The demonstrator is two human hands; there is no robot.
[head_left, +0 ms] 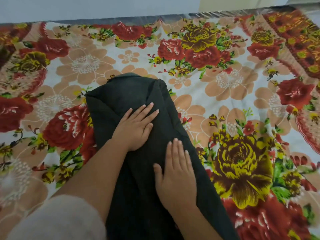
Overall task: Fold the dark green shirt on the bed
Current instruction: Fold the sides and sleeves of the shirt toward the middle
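Observation:
The dark green shirt (121,99) lies on the bed as a long narrow strip, its sides folded in, running from the bed's middle toward me. The collar end points away from me. My left hand (136,125) presses flat on the shirt's upper middle, fingers straight and pointing up and right. Just below it and to the right, my right hand (176,172) lies flat on the shirt with straight fingers pointing away from me. Both forearms cover part of the lower shirt.
The bed (225,87) wears a floral sheet with red, yellow and peach flowers, spreading wide on both sides of the shirt. Its far edge (121,19) meets a pale wall. A light sleeve (57,220) shows at the lower left.

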